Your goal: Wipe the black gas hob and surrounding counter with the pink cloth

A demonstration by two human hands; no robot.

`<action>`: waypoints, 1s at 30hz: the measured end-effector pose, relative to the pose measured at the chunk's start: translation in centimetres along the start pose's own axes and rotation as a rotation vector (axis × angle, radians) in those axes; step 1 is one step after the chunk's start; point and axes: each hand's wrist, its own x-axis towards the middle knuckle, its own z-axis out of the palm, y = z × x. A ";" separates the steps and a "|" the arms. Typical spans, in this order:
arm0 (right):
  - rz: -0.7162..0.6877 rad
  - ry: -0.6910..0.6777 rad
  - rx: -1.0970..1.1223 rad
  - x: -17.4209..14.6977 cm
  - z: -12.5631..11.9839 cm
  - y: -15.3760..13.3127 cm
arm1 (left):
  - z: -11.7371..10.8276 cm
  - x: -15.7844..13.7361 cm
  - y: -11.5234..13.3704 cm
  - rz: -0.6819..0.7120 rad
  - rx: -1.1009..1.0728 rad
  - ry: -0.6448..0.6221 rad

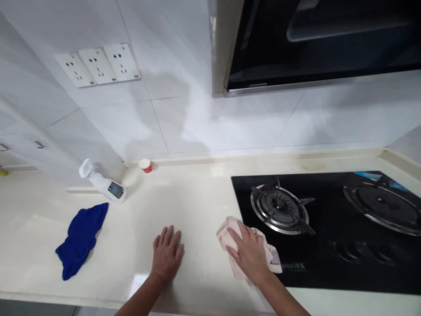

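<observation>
My right hand (248,250) presses a pale pink cloth (226,228) down at the left edge of the black gas stove (324,210). The crumpled cloth lies partly on the stove's glass and partly on the countertop, its middle hidden under my fingers. Further left, my left hand (166,254) rests flat on the cream countertop (194,210), fingers stretched out and nothing in them. A dark blue cloth (80,239) lies bunched on the counter at the left. Behind it a white spray bottle (105,182) appears tilted.
Against the back wall stands a small red and white paper cup (145,165). Two burners with metal supports, the nearer burner (279,205) among them, rise from the stove. A dark range hood (322,44) hangs above it. Wall sockets (98,65) are at upper left.
</observation>
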 end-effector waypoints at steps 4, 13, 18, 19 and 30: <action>0.128 0.026 -0.040 11.2 1.5 0.1 | 0.3 -0.4 -0.1 0.020 0.031 0.050; 0.415 -0.019 0.185 29.7 3.5 -3.1 | 1.7 -1.3 -1.0 0.087 0.145 0.102; 0.009 -0.190 0.305 30.1 3.6 -15.0 | 2.1 -1.5 -1.3 0.100 0.164 0.111; -0.148 -0.239 0.342 28.9 3.5 -17.7 | 2.0 -1.5 -1.3 0.097 0.161 0.112; -0.317 -0.210 0.310 22.9 3.2 -16.4 | 0.3 -0.8 -0.6 0.069 0.100 0.076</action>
